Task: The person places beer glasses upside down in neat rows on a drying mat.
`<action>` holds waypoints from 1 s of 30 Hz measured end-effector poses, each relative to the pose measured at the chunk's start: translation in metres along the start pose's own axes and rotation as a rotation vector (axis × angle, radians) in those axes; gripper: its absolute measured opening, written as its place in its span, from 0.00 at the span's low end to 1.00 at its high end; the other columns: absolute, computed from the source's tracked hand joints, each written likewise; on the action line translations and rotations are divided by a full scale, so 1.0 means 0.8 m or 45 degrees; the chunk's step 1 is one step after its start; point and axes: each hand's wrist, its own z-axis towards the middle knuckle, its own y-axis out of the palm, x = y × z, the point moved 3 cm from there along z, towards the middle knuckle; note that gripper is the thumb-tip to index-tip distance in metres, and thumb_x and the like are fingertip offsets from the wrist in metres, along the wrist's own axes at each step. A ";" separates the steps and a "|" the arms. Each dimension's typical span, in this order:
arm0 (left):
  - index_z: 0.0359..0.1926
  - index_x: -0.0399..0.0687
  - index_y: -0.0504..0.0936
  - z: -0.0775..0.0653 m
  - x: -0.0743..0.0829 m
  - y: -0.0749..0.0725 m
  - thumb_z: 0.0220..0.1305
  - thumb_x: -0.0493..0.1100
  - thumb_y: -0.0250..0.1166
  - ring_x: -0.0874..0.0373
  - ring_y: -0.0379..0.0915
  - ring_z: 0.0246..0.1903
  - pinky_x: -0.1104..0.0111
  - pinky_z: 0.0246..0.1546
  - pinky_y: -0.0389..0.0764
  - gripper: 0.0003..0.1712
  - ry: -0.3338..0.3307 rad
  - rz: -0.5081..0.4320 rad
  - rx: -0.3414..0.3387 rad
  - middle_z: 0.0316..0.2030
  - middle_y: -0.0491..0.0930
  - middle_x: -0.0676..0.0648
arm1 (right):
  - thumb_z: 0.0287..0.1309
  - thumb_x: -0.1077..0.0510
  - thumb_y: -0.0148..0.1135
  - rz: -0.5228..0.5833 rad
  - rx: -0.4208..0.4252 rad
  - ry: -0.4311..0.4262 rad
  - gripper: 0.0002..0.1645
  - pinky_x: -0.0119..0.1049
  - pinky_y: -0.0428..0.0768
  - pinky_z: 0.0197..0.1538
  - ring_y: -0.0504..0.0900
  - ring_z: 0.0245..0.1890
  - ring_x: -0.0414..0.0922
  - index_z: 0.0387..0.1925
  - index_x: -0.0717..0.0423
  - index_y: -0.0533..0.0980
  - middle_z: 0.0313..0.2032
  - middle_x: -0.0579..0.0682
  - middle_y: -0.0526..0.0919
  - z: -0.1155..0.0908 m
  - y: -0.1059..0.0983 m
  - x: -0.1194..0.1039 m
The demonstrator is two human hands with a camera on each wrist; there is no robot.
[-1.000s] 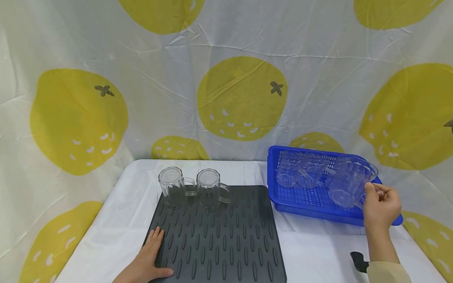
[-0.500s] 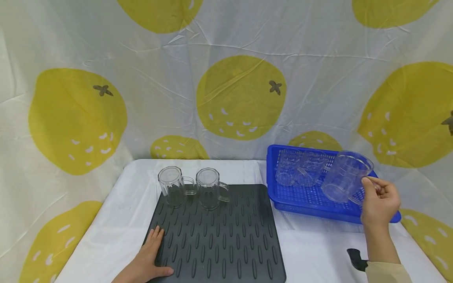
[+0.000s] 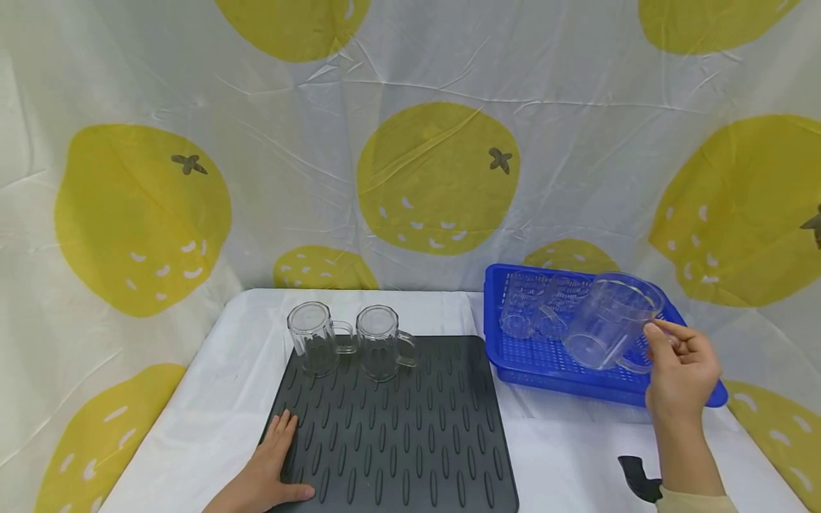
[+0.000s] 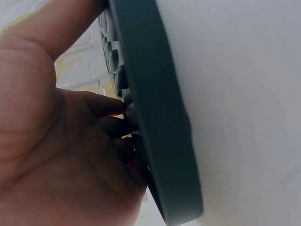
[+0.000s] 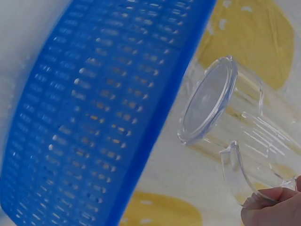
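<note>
My right hand [image 3: 683, 367] pinches the handle of a clear glass mug [image 3: 609, 320], which is tilted above the blue basket [image 3: 577, 385]. In the right wrist view the mug [image 5: 244, 117] hangs apart from the basket's rim, base toward it. My left hand [image 3: 269, 463] rests with straight fingers on the left edge of a black ridged mat [image 3: 398, 442]. The left wrist view shows the thumb and fingers on the mat's top side, by its thick edge [image 4: 160, 117]. Two glass mugs, one at left [image 3: 314, 342] and one beside it [image 3: 378, 345], stand upside down at the mat's back.
Inside the basket, more clear glass mugs [image 3: 551, 306] lie on their sides at the left. The basket stands on the white-covered table [image 3: 551, 456], right of the mat. A lemon-print curtain [image 3: 436, 178] hangs behind. A black strap piece [image 3: 638, 477] sticks out by the right sleeve.
My right hand has lifted the glass mug from the basket's right part and moved it a little to the left. The left hand stays in place on the mat.
</note>
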 end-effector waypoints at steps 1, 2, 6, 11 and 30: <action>0.71 0.21 0.43 0.000 0.000 0.000 0.45 0.56 0.79 0.24 0.24 0.69 0.30 0.60 0.41 0.71 0.000 0.000 -0.002 0.71 0.34 0.22 | 0.54 0.79 0.61 0.017 -0.019 -0.002 0.05 0.23 0.75 0.24 0.72 0.18 0.39 0.30 0.72 0.80 0.19 0.51 0.77 -0.002 0.002 -0.002; 0.71 0.21 0.43 0.000 -0.001 0.000 0.45 0.55 0.79 0.24 0.24 0.69 0.30 0.60 0.41 0.71 0.000 -0.002 -0.004 0.71 0.34 0.22 | 0.54 0.79 0.61 0.037 -0.037 -0.006 0.05 0.23 0.75 0.25 0.73 0.17 0.40 0.31 0.73 0.80 0.19 0.52 0.77 -0.004 0.005 -0.003; 0.71 0.21 0.43 0.000 -0.001 0.001 0.45 0.56 0.79 0.25 0.24 0.69 0.30 0.60 0.41 0.71 0.000 0.000 -0.004 0.71 0.34 0.22 | 0.54 0.80 0.60 0.069 -0.091 -0.013 0.05 0.24 0.76 0.26 0.73 0.18 0.41 0.32 0.75 0.79 0.20 0.53 0.78 -0.011 0.013 -0.008; 0.72 0.22 0.43 0.000 -0.002 0.001 0.45 0.56 0.79 0.24 0.24 0.69 0.30 0.60 0.42 0.71 0.000 0.007 -0.002 0.71 0.34 0.22 | 0.55 0.78 0.61 -0.023 -0.101 0.036 0.06 0.23 0.77 0.28 0.72 0.21 0.40 0.35 0.73 0.80 0.21 0.52 0.76 -0.022 0.021 -0.014; 0.72 0.22 0.44 0.003 -0.003 0.002 0.45 0.56 0.79 0.25 0.24 0.69 0.30 0.60 0.42 0.71 -0.012 0.014 -0.003 0.71 0.34 0.23 | 0.59 0.80 0.54 0.160 -0.339 0.131 0.07 0.26 0.73 0.26 0.66 0.21 0.44 0.37 0.78 0.77 0.20 0.53 0.71 -0.064 0.063 -0.014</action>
